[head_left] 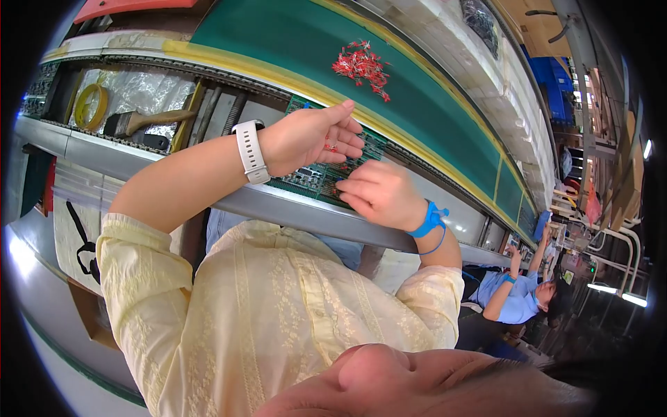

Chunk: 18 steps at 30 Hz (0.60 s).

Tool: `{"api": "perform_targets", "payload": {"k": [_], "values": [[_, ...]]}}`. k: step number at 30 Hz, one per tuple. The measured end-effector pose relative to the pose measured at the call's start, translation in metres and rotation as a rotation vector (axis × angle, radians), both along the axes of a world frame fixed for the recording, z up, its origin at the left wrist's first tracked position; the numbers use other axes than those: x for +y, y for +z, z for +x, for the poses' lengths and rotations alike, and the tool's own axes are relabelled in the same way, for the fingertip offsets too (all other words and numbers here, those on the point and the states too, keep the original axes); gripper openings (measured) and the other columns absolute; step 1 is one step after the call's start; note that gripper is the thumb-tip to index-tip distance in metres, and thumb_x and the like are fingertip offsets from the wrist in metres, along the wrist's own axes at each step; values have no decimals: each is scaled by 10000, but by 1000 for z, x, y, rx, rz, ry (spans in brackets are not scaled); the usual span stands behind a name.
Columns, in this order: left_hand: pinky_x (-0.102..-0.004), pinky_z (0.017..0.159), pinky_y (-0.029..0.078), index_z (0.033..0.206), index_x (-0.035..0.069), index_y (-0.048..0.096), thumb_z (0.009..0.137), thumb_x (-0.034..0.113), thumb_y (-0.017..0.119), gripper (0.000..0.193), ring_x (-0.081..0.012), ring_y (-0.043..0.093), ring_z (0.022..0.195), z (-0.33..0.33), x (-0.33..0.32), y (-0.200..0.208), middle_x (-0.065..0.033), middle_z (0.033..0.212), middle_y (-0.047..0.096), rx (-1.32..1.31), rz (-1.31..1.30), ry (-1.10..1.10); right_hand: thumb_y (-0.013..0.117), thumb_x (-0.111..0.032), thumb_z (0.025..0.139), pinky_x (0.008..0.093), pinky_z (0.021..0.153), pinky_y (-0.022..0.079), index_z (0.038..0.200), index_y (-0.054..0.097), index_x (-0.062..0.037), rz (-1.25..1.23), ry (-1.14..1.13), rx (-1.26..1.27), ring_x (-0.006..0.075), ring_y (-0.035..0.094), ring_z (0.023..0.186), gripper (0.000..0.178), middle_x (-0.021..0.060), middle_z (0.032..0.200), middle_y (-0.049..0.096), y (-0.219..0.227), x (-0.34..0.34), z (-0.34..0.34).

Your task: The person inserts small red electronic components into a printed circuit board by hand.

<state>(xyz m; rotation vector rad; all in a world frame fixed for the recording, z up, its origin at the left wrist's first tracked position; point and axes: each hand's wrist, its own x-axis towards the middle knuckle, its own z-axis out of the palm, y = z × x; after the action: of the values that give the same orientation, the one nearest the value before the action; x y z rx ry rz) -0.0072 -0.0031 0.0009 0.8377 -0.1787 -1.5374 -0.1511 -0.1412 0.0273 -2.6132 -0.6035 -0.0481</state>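
Observation:
My left hand [309,139], with a white watch on the wrist, is cupped palm-up over a green circuit board [313,179] and holds a few small red components [329,146]. My right hand [379,194], with a blue strap on its wrist, rests on the board's near edge. Its fingertips are pinched together on a tiny part that touches the board. The board lies on a metal conveyor rail [278,205]. A pile of the same red components [361,66] lies on the green mat [292,35] beyond the board.
A paintbrush [142,121] and a yellow tape roll [90,105] lie in a foil-lined tray at the left. A co-worker in a blue shirt [514,295] works further along the line at the right. Blue crates [556,83] stand behind.

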Motion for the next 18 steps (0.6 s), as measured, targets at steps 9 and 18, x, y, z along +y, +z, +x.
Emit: {"api": "perform_targets", "payload": {"k": [9,18], "values": [[-319,904,427,1183,22,436,931,514,264,580,-167,537,1019,-10,0,0,-102,1139,528,97,-147,-74,671,-35,675,323,613,473,862,644,-53,90,-236,-255,217,565,692,190,55,770,573,-7,8,27],[-330,916,423,1276,41,370,926,515,285,595,-175,538,1030,-12,3,-1,-105,1166,517,41,-92,-108,668,-27,663,325,647,478,812,632,-49,46,-179,-149,238,570,739,155,62,797,570,-2,7,23]]}}
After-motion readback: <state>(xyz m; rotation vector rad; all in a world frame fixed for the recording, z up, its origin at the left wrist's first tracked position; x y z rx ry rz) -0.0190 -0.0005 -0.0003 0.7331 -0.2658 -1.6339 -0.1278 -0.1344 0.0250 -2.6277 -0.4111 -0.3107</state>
